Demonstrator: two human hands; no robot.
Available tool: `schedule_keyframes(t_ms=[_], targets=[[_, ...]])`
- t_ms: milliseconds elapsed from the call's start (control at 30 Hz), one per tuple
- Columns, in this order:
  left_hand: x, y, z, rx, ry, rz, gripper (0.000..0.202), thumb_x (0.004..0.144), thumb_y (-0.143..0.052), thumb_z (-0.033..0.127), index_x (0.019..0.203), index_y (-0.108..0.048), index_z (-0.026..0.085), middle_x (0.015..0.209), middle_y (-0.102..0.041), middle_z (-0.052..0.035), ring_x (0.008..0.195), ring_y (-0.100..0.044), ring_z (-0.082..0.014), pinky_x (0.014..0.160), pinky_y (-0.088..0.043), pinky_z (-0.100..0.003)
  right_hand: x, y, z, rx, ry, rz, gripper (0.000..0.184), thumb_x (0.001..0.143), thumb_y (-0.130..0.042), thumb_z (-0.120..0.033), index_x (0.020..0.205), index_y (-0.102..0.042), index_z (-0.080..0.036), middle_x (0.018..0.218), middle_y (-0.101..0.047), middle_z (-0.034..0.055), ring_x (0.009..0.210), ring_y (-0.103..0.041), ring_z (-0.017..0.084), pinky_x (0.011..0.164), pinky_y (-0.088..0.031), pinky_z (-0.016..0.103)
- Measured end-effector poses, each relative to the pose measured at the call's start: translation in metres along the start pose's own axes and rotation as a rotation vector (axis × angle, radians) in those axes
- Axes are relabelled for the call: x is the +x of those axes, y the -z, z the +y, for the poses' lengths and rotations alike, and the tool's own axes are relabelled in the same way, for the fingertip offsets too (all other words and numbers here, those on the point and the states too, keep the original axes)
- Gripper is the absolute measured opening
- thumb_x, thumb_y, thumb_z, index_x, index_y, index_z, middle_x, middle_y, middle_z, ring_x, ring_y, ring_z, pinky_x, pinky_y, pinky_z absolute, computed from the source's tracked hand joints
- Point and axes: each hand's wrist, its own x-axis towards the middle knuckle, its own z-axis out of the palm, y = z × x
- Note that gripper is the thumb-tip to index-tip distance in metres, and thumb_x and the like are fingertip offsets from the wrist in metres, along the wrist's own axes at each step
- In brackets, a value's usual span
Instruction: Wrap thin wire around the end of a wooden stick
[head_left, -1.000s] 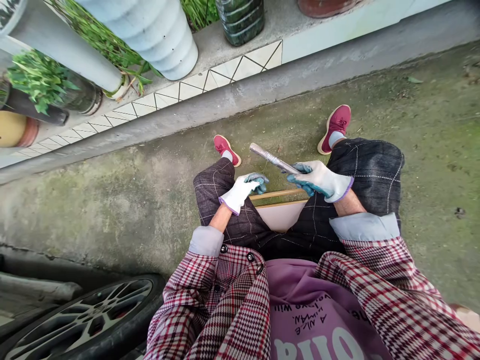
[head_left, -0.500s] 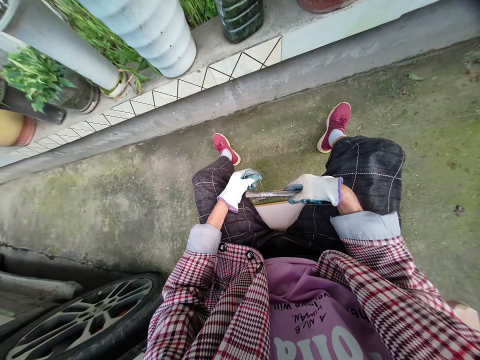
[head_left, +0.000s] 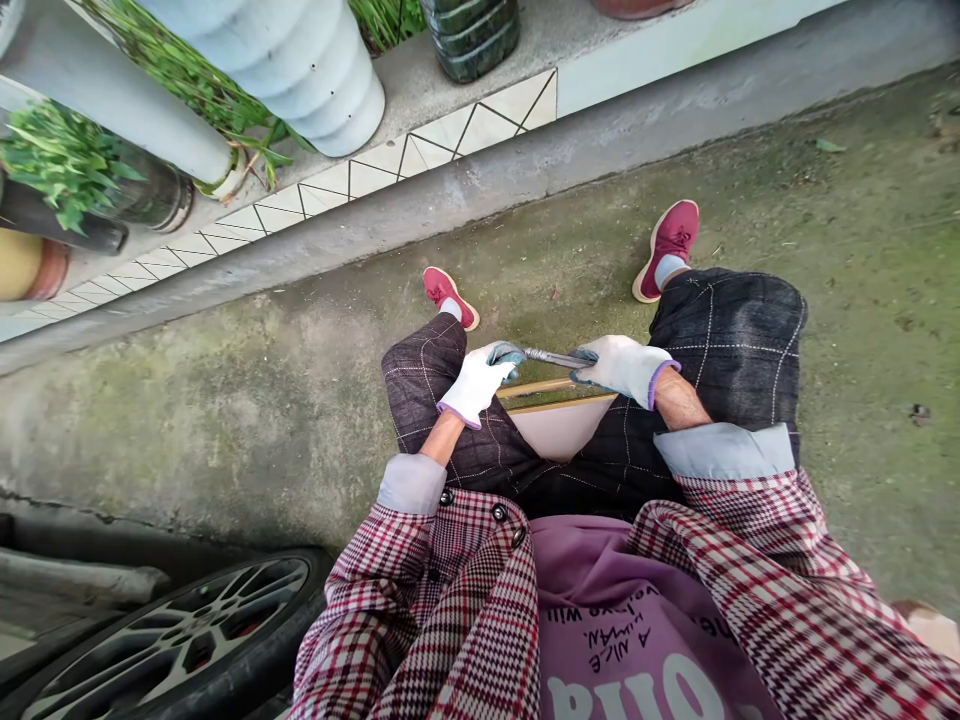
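A thin grey metal rod (head_left: 556,357) with wire coiled round its left part spans the gap between my hands, over my lap. My left hand (head_left: 477,382), in a white glove with a grey-blue palm, is closed round the coiled end, and its fingers hide the tip. My right hand (head_left: 626,368), gloved alike with a purple cuff, grips the other end from the right. Under the rod, between my thighs, show a yellowish bar (head_left: 536,388) and a pale seat (head_left: 562,432) with a yellowish edge.
Mossy concrete floor (head_left: 247,420) lies around my feet. A tiled ledge (head_left: 450,130) runs along the top, bearing a white ribbed container (head_left: 315,75), a dark ribbed bottle (head_left: 480,40) and potted plants (head_left: 64,160). A car wheel (head_left: 180,630) stands at lower left.
The rod has risen away from my lap, tilting down to the right, and the yellowish bar beneath is now exposed. My right hand has moved up slightly and left; my left hand has closed over the coil's end.
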Motion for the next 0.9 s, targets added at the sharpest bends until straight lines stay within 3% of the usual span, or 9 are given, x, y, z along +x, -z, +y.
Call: schedule_keyframes(t_ms=[167, 267, 400, 567, 733, 800, 900], targets=[[-0.002, -0.003, 0.006, -0.128, 0.044, -0.007, 0.01, 0.074, -0.069, 0.018, 0.082, -0.073, 0.015, 0.062, -0.065, 0.001, 0.055, -0.055, -0.0097, 0.054, -0.041, -0.023, -0.001, 0.008, -0.002, 0.017, -0.024, 0.084, 0.026, 0.084, -0.065, -0.04, 0.101, -0.078, -0.025, 0.095, -0.077, 0.0048, 0.087, -0.069, 0.023, 0.072, -0.048, 0.028], [-0.001, -0.003, 0.006, -0.168, 0.039, -0.026, 0.011, 0.075, -0.071, 0.023, 0.081, -0.073, 0.014, 0.063, -0.067, -0.0002, 0.055, -0.057, -0.0103, 0.054, -0.043, -0.023, -0.006, 0.011, -0.005, 0.112, -0.016, 0.12, 0.025, 0.082, -0.066, -0.039, 0.099, -0.077, -0.025, 0.087, -0.076, 0.0019, 0.081, -0.067, 0.02, 0.069, -0.048, 0.026], [0.0, -0.003, 0.006, -0.223, 0.024, -0.071, 0.013, 0.076, -0.073, 0.025, 0.082, -0.073, 0.013, 0.063, -0.067, -0.0007, 0.057, -0.06, -0.0112, 0.056, -0.047, -0.025, -0.015, 0.015, -0.011, 0.442, -0.024, 0.103, 0.025, 0.081, -0.069, -0.041, 0.094, -0.074, -0.021, 0.064, -0.061, -0.0024, 0.057, -0.053, 0.014, 0.051, -0.041, 0.024], [0.001, -0.004, 0.002, -0.233, 0.016, -0.115, 0.016, 0.076, -0.076, 0.029, 0.078, -0.07, 0.014, 0.065, -0.067, -0.0014, 0.059, -0.061, -0.0124, 0.058, -0.047, -0.026, -0.031, 0.022, -0.014, 0.825, 0.004, 0.003, 0.036, 0.078, -0.072, -0.041, 0.106, -0.073, -0.018, 0.059, -0.051, -0.0042, 0.047, -0.04, 0.009, 0.041, -0.035, 0.022], [0.006, 0.003, 0.001, -0.24, -0.038, -0.051, 0.013, 0.07, -0.078, 0.024, 0.073, -0.071, 0.015, 0.076, -0.073, -0.0046, 0.072, -0.065, -0.0148, 0.072, -0.051, -0.028, -0.037, 0.025, -0.006, 0.684, 0.161, -0.261, 0.037, 0.073, -0.076, -0.041, 0.102, -0.076, -0.017, 0.062, -0.057, -0.0035, 0.045, -0.041, 0.007, 0.039, -0.031, 0.021], [0.007, 0.006, 0.003, -0.255, -0.05, -0.052, 0.013, 0.067, -0.077, 0.023, 0.076, -0.074, 0.014, 0.082, -0.075, -0.0057, 0.077, -0.065, -0.0151, 0.077, -0.051, -0.028, -0.035, 0.023, -0.003, 0.578, 0.182, -0.289, 0.034, 0.072, -0.075, -0.039, 0.1, -0.078, -0.019, 0.063, -0.059, -0.0034, 0.047, -0.045, 0.007, 0.041, -0.032, 0.021], [0.007, 0.011, 0.004, -0.262, -0.015, -0.073, 0.02, 0.063, -0.078, 0.026, 0.079, -0.075, 0.014, 0.084, -0.075, -0.005, 0.068, -0.061, -0.0121, 0.068, -0.049, -0.026, -0.034, 0.019, 0.0, 0.453, 0.164, -0.237, 0.028, 0.07, -0.075, -0.037, 0.092, -0.08, -0.022, 0.058, -0.059, -0.0046, 0.047, -0.049, 0.009, 0.042, -0.034, 0.021]])
